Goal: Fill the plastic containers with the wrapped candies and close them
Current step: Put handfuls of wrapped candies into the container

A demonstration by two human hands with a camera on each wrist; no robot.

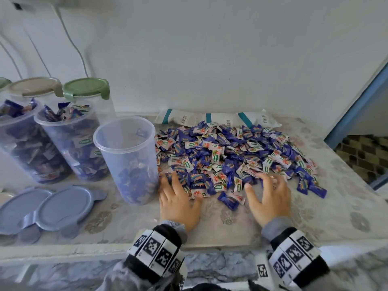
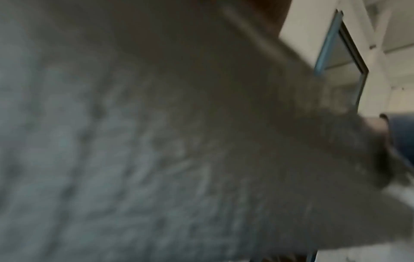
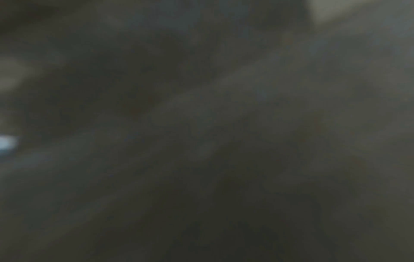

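Oddly, both wrist views are dark, blurred, unreadable.

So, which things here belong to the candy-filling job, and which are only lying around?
For the job:
- candy pile
- open container, partly filled
- two fuller containers, no lids on
- blue lids
- left hand and right hand, open at the pile's near edge

Lying about:
- white packets by the wall
- lidded containers behind

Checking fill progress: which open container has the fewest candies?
The container nearest the left hand, beside the candy pile: filled only near its bottom. The two open ones to its left are heaped to the rim.
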